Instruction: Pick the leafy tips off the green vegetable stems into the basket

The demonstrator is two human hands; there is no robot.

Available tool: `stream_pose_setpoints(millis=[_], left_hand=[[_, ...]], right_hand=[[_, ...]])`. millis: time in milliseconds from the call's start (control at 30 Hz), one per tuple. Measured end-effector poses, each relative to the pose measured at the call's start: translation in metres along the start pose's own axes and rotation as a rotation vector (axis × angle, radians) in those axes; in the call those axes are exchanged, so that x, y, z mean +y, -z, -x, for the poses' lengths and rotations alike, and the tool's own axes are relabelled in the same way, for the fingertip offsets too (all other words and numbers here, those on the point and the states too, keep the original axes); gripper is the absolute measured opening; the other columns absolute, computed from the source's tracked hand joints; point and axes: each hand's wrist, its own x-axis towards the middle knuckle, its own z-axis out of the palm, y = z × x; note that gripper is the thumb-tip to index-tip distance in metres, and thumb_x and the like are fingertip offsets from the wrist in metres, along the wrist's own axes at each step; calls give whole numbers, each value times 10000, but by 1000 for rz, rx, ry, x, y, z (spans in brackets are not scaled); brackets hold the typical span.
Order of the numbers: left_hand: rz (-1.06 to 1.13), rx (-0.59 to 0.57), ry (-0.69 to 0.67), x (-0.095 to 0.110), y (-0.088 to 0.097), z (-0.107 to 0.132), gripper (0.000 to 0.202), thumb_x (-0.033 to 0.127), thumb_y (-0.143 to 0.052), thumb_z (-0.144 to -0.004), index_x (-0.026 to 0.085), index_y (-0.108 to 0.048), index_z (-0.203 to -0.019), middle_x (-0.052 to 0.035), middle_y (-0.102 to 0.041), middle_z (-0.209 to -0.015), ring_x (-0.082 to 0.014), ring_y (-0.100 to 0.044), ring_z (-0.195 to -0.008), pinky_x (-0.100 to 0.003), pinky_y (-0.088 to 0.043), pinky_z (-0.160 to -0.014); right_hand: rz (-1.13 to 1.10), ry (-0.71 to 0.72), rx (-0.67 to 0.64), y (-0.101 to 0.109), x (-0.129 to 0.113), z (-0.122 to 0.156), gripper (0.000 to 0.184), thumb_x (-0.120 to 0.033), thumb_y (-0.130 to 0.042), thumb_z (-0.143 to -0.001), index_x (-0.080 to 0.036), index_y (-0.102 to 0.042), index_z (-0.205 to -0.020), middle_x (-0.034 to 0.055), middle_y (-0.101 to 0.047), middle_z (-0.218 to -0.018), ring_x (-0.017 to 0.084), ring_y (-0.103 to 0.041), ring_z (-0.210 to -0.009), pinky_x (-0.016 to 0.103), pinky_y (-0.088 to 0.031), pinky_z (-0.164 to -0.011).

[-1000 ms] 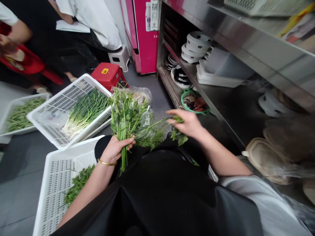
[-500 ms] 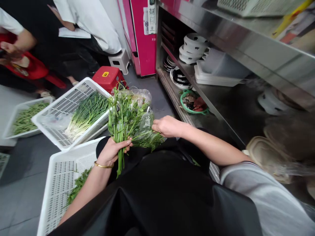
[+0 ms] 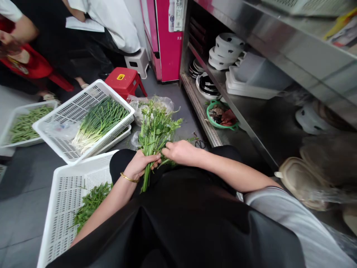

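My left hand [image 3: 142, 163], with a gold bangle at its wrist, is wrapped round the stems of a bunch of leafy greens [image 3: 152, 136]. The leaves point away from me, and the cut stem ends hang over my black apron [image 3: 178, 212]. Close against the right side of the bunch is my right hand [image 3: 180, 152], its fingers pinched together; what lies between them is hidden. Below my left forearm, a white perforated basket [image 3: 60, 201] holds a small pile of similar greens [image 3: 93, 204].
Ahead left, a white basket [image 3: 50, 136] holds scallions [image 3: 102, 119]; green beans [image 3: 29, 124] fill another crate. A red stool [image 3: 122, 80] and clear plastic bags [image 3: 167, 102] are beyond. Steel shelving [image 3: 251, 130] with dishes and a green colander [image 3: 213, 121] runs along my right. People are at upper left.
Both hands have drawn closer together, the left moving right with the bunch and the right moving slightly left. The view has shifted a little, and more of the greens in the lower basket shows.
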Motion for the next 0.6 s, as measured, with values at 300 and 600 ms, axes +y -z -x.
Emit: stream_pose_setpoints(millis=[300,600], left_hand=[[135,-133,-34,-3,-17,5,189,233,-745,-616,90,-632,-668,-32,-608,-531,-88,-489,-394,-186,-334,-344],[83,-21,22,1,-9,0,166,213,-756,-623,94,-650,-671,-32,-632,-558,-95,-533,-433,-187,-405,-384]], right_hand=[[-712,54,189,-27,11,6,224,-276,-509,-859,-124,-626,-742,48,-630,-724,106,-576,-659,200,-416,-613],[-845,-528,521,-1,47,64,267,-325,-495,-848,-150,-543,-653,-10,-543,-625,93,-487,-592,207,-381,-590]])
